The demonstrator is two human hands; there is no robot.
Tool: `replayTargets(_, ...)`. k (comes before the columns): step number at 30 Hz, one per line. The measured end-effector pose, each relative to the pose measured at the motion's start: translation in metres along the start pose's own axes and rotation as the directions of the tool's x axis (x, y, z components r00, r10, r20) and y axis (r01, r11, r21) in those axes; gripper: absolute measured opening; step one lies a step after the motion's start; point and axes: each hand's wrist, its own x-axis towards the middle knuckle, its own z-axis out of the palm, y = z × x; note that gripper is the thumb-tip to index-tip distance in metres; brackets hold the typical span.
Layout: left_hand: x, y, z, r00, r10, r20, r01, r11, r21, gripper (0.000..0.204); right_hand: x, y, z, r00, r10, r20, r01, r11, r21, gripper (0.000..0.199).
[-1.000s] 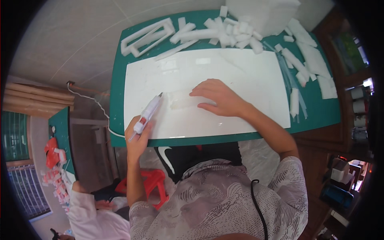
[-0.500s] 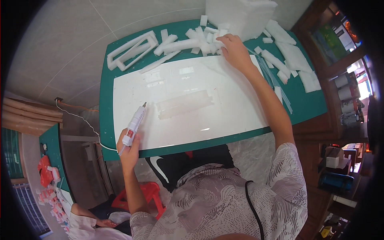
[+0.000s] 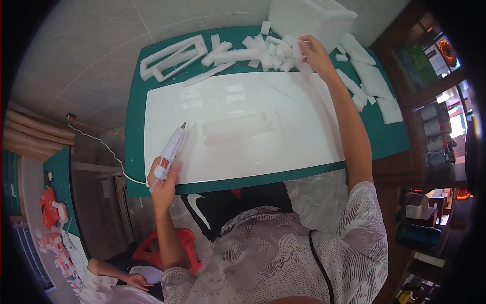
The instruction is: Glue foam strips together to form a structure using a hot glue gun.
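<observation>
My left hand (image 3: pixel 163 188) is closed around a white hot glue gun (image 3: pixel 172 147), its metal tip pointing away over the left part of a glossy white board (image 3: pixel 228 164). At the far side, my right hand (image 3: pixel 318 55) pinches a white foam piece (image 3: pixel 303 65) beside a heap of loose foam pieces (image 3: pixel 276 54); the piece is slightly blurred and its full shape is hard to make out. Lying flat in the middle of the board is a pale rectangular patch (image 3: pixel 238 129).
Two open foam frames (image 3: pixel 172 58) lie at the far left of the green table (image 3: pixel 136 137). A big foam block (image 3: pixel 309 20) stands behind the heap, with foam slabs (image 3: pixel 372 73) to the right. The white cord (image 3: pixel 104 144) runs off left. A seated person's hand (image 3: pixel 137 281) shows at lower left, near a red stool (image 3: pixel 185 243).
My right hand has drawn a little to the right, out of the heap, and a foam piece now shows in its fingers. The left hand still holds the glue gun. The view has shifted slightly.
</observation>
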Motion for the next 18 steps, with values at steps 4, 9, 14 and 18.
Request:
replayTargets(4,0.0,-0.004,-0.001,1.0,0.027,0.003,-0.027,0.999,0.023,0.024,-0.005,0.004,-0.006,0.983,0.145,0.113,-0.17,0.953,0.251,0.022)
replayTargets(9,-0.001,-0.003,0.001,0.999,0.036,-0.01,-0.036,0.999,0.032,0.025,-0.001,0.021,-0.03,0.993,-0.119,0.009,0.116,0.937,-0.331,0.023)
replayTargets(14,-0.001,0.007,0.003,0.998,-0.042,-0.047,0.041,0.999,-0.012,0.011,-0.023,0.01,-0.002,0.868,-0.489,0.082,0.342,0.472,-0.812,0.025)
replayTargets(18,-0.003,-0.007,-0.001,1.0,0.008,-0.008,-0.008,1.0,0.016,0.026,-0.022,0.015,0.017,0.886,-0.337,0.319,0.456,0.5,-0.737,0.026)
